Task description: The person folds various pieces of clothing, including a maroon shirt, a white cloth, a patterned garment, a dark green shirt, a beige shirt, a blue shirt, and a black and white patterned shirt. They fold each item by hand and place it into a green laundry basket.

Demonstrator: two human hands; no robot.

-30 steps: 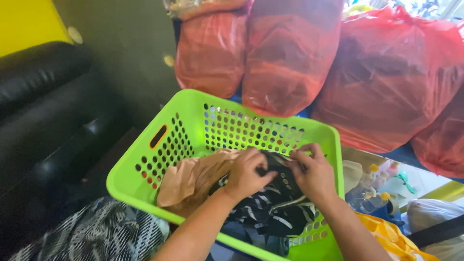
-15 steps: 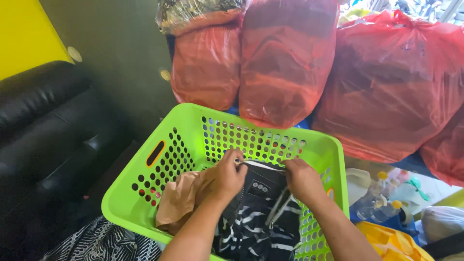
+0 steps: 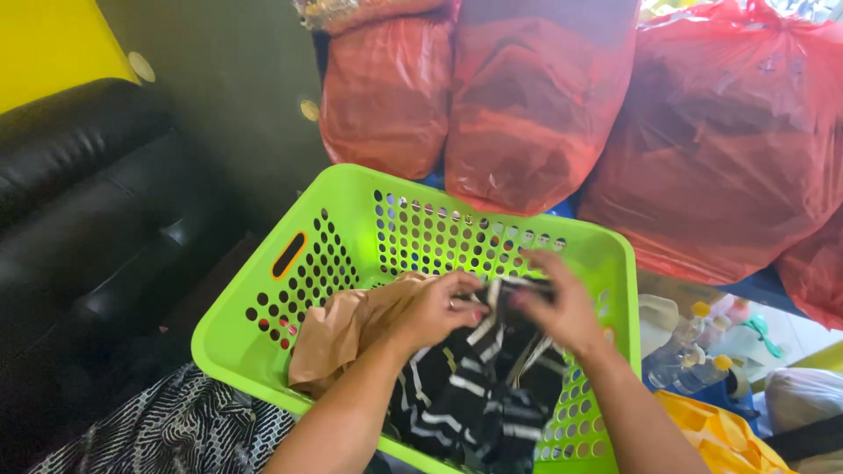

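both hands, left hand [image 3: 436,309] and right hand [image 3: 562,307], pinch the top edge of the black striped garment [image 3: 474,386] in the green basket [image 3: 351,219]; soft, light, floppy, best gripped by that hem.

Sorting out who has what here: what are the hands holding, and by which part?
Both hands, left hand and right hand, pinch the top edge of a black-and-white striped garment over the green basket.

My arms are bare to past the elbow, no sleeves showing. My left hand [image 3: 436,309] wears a thin ring and red-painted nails; my right hand [image 3: 562,307] has red nails too.
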